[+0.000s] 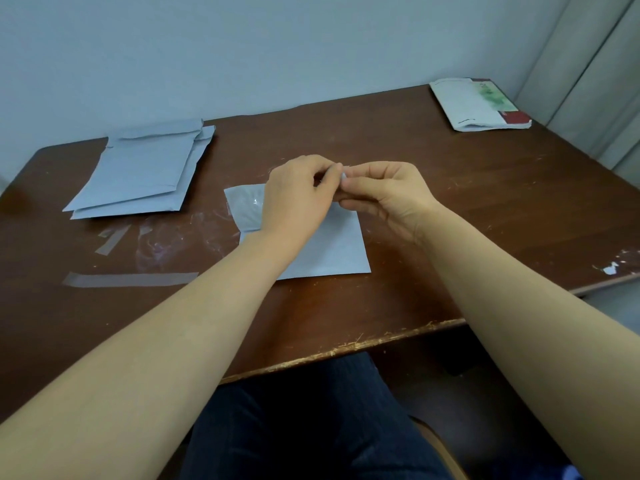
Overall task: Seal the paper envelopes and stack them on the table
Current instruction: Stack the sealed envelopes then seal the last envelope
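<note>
A pale grey-blue paper envelope (332,251) lies flat in the middle of the brown table (467,209), its flap open at the far end with a shiny strip showing. My left hand (298,195) and my right hand (384,192) meet just above that flap. Both pinch a small pale strip (344,176) between fingertips and thumbs at the flap's right end. My hands hide most of the flap's far edge. Two more envelopes (138,171) of the same colour lie overlapped at the back left.
Peeled tape strips (128,279) and sticky smears lie on the table to the left of the envelope. A stack of white mailers and printed paper (479,103) sits at the far right corner. The chipped table edge (346,348) runs just above my lap.
</note>
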Tool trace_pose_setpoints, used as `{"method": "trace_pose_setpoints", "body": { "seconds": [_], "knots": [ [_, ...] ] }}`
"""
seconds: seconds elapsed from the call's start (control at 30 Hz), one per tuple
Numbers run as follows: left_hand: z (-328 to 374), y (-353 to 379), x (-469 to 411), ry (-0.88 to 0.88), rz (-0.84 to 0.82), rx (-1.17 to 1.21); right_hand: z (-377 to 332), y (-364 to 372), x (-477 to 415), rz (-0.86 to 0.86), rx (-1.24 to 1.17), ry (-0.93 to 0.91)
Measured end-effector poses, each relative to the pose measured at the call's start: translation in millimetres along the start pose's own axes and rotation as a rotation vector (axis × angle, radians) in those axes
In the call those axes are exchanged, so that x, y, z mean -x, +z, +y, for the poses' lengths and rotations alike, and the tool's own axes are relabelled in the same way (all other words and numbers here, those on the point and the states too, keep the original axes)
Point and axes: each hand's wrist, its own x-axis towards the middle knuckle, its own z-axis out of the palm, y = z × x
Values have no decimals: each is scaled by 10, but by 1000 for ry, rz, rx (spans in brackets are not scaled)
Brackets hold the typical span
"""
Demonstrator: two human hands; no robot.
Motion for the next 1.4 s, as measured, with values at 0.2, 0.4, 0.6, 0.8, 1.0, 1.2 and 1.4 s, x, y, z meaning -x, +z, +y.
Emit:
{"method": "trace_pose_setpoints", "body": {
  "seconds": [0.2,0.4,0.6,0.8,1.0,1.2,1.4],
  "knots": [
    [21,30,-60,-176,6,4,68,32,-24,67,31,-37],
    [48,-18,-130,-574,86,498,52,-6,-38,106,-19,3],
    [94,-127,-164,-793,137,976,25,71,-70,129,12,32],
    [-106,-352,-248,-767,304,1008,-39,82,-147,338,-87,167],
    [-483,-722,-237,-769,518,886,-48,8,-212,513,-86,264],
    [-779,-1053,-191,-761,684,778,-79,144,-256,612,-152,281],
    [-936,-1298,-36,-850,606,804,-91,408,-278,540,-70,245]
  ]
}}
